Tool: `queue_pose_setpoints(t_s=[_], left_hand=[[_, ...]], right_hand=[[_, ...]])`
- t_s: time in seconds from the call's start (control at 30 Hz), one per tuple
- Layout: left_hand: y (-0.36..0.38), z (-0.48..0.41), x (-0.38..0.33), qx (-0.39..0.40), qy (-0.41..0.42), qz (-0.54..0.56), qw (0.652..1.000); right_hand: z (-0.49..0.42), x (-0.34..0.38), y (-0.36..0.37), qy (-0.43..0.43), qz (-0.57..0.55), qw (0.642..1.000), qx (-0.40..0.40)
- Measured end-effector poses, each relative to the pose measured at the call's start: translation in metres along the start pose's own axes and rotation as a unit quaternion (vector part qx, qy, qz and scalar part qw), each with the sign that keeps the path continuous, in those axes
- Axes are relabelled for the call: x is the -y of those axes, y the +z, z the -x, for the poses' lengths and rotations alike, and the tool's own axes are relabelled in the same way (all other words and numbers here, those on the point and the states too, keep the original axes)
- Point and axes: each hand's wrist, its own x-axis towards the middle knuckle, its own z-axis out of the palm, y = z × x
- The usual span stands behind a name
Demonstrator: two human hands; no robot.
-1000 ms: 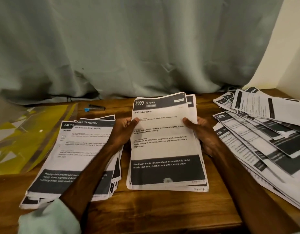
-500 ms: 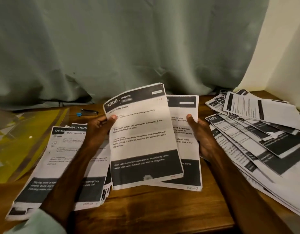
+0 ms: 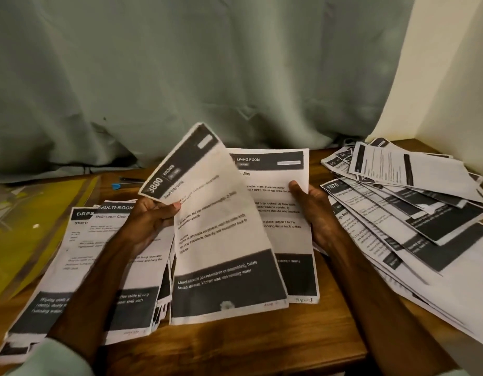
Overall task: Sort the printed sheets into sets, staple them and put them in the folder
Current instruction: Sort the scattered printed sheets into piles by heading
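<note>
Container first: there's one yellow see-through folder (image 3: 31, 240) lying flat at the far left of the counter (image 3: 262, 346). Can't tell if anything's actually inside it.

The printed sheets are in three lots. The left pile (image 3: 80, 267) is a loosely squared stack just beside the folder, with a "Multi-room" page on top. The right pile (image 3: 414, 213) is fanned out messily toward the corner by the wall (image 3: 446, 77); too many overlapping pages to count. The middle lot is what's in hand.

The left hand (image 3: 150, 221) has its fingers closed on the left edge of the "3800 Kitchen" sheet (image 3: 218, 240), thumb on the printed side. That page is lifted and tilted to the left, a bit blurry. The right hand (image 3: 313, 210) grips the right edge of the "Living Room" sheet (image 3: 283, 185), thumb on top, and the Kitchen page overlaps its left half. There might be more pages under it, not sure.

There's also one pen-like thing with a blue end (image 3: 126, 183) at the back, near the grey-green curtain (image 3: 180, 77).
</note>
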Motion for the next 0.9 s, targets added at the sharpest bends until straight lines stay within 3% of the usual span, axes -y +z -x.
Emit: queue_pose_setpoints(t_s=[0.2,0.9], left_hand=[[0.002,-0.002,0.0,0.023,-0.026,0.032,0.999],[0.001,-0.012,0.008,-0.051,-0.037,-0.002,0.998]], right_hand=[[0.0,0.0,0.001,0.003,-0.009,1.0,-0.003],[-0.007,-0.008,-0.001,0.0,0.036,0.999,-0.009]])
